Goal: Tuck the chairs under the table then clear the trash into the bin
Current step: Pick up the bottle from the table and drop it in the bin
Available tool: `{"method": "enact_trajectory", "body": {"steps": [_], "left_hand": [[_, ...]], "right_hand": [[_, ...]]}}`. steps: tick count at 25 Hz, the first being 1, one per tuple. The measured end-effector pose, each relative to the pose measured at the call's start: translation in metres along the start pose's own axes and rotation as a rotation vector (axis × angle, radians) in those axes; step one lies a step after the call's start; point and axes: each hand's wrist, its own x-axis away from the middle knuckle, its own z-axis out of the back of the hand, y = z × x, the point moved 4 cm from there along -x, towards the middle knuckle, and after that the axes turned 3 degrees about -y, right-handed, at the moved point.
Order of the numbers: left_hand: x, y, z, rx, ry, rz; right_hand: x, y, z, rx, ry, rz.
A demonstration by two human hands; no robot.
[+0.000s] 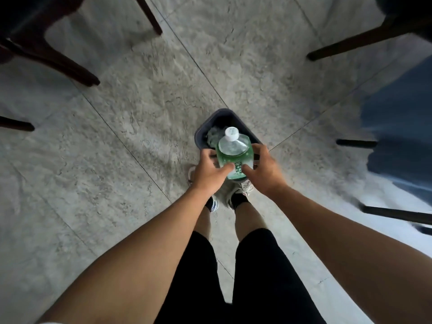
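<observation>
A clear plastic bottle (pixel 234 152) with a green label and a white cap is held upright between both hands, just above the near edge of a small dark bin (pixel 218 115) that stands on the floor in front of my feet. My left hand (pixel 209 170) grips the bottle's left side, thumb across the label. On the other side, my right hand (pixel 263 168) wraps around it. Pale crumpled trash (pixel 213 134) lies inside the bin. Dark wooden chair legs (pixel 70 66) stand at the upper left.
More dark legs (pixel 339 46) cross the upper right, and thin black legs (pixel 356 143) stick out at the right under a blue cloth or seat (pixel 397 118). Grey stone floor tiles (pixel 140 113) lie between them. My shoes are just behind the bin.
</observation>
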Motion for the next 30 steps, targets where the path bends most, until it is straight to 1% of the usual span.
{"method": "enact_trajectory", "body": {"steps": [4, 7, 10, 13, 17, 22, 27, 30], "left_hand": [[-0.073, -0.022, -0.036, 0.123, 0.015, 0.072], [-0.123, -0.051, -0.050, 0.213, 0.033, 0.157], [-0.159, -0.079, -0.059, 0.206, 0.041, 0.219], [-0.188, -0.091, -0.066, 0.222, 0.005, 0.281], [-0.243, -0.106, -0.081, 0.239, -0.001, 0.373], [-0.306, -0.124, -0.095, 0.198, -0.031, 0.426], [-0.334, -0.131, -0.096, 0.038, -0.023, 0.393], [-0.318, -0.119, -0.084, -0.015, 0.016, 0.254]], "right_hand": [[-0.070, 0.038, -0.020, -0.040, 0.030, -0.059], [-0.117, 0.062, -0.042, -0.015, -0.030, -0.047], [-0.154, 0.086, -0.064, 0.007, -0.091, -0.075], [-0.183, 0.101, -0.078, 0.010, -0.118, -0.129], [-0.235, 0.124, -0.107, 0.048, -0.154, -0.200], [-0.289, 0.150, -0.141, 0.055, -0.158, -0.288], [-0.311, 0.167, -0.154, 0.034, -0.157, -0.311], [-0.291, 0.158, -0.139, 0.076, -0.148, -0.263]]}}
